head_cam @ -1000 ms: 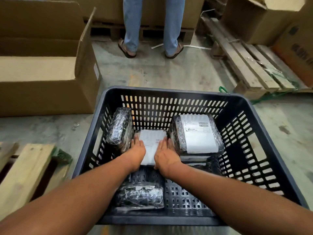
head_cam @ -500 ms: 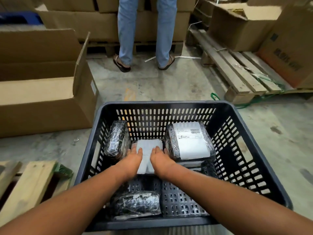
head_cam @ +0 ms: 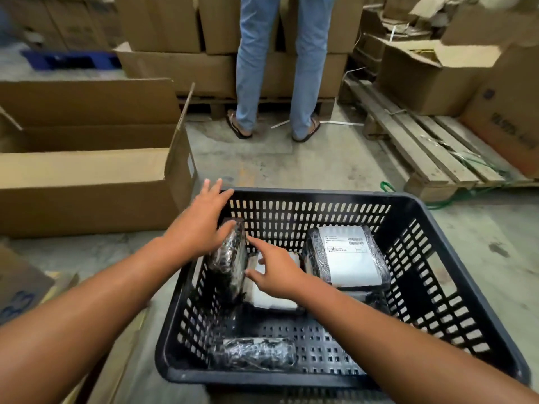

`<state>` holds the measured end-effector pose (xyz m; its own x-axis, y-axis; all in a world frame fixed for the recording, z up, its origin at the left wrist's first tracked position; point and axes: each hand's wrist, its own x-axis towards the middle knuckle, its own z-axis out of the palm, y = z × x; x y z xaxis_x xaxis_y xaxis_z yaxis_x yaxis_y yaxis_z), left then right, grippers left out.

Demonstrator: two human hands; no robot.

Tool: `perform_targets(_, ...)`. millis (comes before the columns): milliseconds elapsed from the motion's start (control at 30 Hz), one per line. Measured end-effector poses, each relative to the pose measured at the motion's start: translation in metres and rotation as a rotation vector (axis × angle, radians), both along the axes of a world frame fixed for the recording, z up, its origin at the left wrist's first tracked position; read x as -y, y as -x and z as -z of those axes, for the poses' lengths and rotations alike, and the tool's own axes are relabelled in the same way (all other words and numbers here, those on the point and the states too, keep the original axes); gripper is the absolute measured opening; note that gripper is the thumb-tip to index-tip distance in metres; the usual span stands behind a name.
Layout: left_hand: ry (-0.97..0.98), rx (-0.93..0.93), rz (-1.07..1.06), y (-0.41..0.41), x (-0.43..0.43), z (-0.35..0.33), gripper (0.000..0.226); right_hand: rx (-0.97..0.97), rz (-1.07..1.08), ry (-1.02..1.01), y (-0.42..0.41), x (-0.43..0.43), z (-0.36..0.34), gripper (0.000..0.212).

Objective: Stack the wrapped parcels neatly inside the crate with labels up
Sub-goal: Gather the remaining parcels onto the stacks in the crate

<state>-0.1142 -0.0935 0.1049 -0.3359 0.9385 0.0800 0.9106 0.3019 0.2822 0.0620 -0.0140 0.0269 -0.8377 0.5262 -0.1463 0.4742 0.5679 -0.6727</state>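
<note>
A black slotted crate (head_cam: 455, 246) sits on the floor in front of me. Inside, a black wrapped parcel (head_cam: 229, 258) stands on edge against the left wall. My left hand (head_cam: 201, 223) hovers at its top with fingers spread, thumb touching it. My right hand (head_cam: 277, 271) is open, fingers spread, just right of that parcel and over a flat white-topped parcel (head_cam: 274, 298). At the back right a parcel with its white label up (head_cam: 347, 255) lies on another parcel. A dark parcel (head_cam: 253, 352) lies at the near left of the crate floor.
An open cardboard box (head_cam: 87, 182) stands left of the crate. A person in jeans and sandals (head_cam: 280, 68) stands ahead by stacked boxes. A wooden pallet (head_cam: 423, 150) with boxes lies to the right, another pallet at the near left.
Both hands have left the white-topped parcel. The left hand rose to the top of the upright parcel; the right hand shifted left toward it. The camera tilted up.
</note>
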Motion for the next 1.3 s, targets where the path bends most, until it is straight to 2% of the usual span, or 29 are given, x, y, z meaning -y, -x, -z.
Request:
perform_targets(100, 0.081, 0.037, -0.062, 0.009, 0.012, 0.014, 0.082, -0.034, -0.063, -0.004, 0.023, 0.015, 0.0, 0.076)
perform_targets(167, 0.07, 0.155, -0.096, 0.011, 0.014, 0.022, 0.084, 0.025, -0.1, 0.014, 0.032, 0.021, 0.007, 0.075)
perform_targets(233, 0.05, 0.186, -0.085, 0.012, 0.012, 0.026, 0.088, 0.066, -0.114, 0.002, 0.034, 0.024, 0.013, 0.07)
perform_targets(467, 0.051, 0.181, -0.066, 0.012, 0.01, 0.028, 0.092, -0.056, 0.046, 0.064, 0.026, 0.02, 0.019, 0.048)
perform_targets(533, 0.067, 0.185, -0.059, 0.011, 0.011, 0.027, 0.094, -0.113, 0.11, 0.066, 0.026, 0.018, 0.019, 0.053)
perform_targets(667, 0.123, 0.173, -0.066, 0.009, 0.012, 0.024, 0.097, -0.104, 0.118, 0.108, 0.025, 0.008, 0.021, 0.092)
perform_targets(733, 0.134, 0.166, -0.073, 0.008, 0.012, 0.022, 0.096, -0.069, 0.134, 0.184, 0.023, 0.004, 0.023, 0.102)
perform_targets(900, 0.088, 0.173, -0.079, 0.01, 0.012, 0.025, 0.096, -0.068, 0.189, 0.279, 0.019, -0.005, 0.03, 0.102)
perform_targets(1067, 0.053, 0.187, -0.059, 0.015, 0.011, 0.033, 0.097, -0.196, 0.303, 0.308, 0.022, 0.002, 0.035, 0.092)
perform_targets(1200, 0.102, 0.171, -0.055, 0.015, 0.009, 0.036, 0.098, -0.2, 0.314, 0.404, 0.013, -0.009, 0.024, 0.084)
perform_targets(1300, 0.146, 0.123, -0.053, 0.014, 0.008, 0.034, 0.095, -0.228, 0.246, 0.454, -0.002, -0.023, -0.003, 0.078)
